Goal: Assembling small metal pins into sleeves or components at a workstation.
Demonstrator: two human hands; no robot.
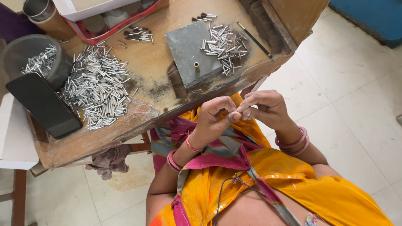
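1. The left hand (213, 117) and right hand (264, 108) meet fingertip to fingertip over the lap, just off the bench (125, 125) edge.
2. Both are closed in a pinch on one small piece (242, 112); it is mostly hidden, so its long axis cannot be told.
3. The piece lies at 3 o'clock from the left hand and 9 o'clock from the right.
4. The block (188, 52) with its brass peg (196, 65) lies at 11 o'clock from the hands; the left hand is nearer it.
5. The big tube pile (98, 88) lies at 9 o'clock, well apart.
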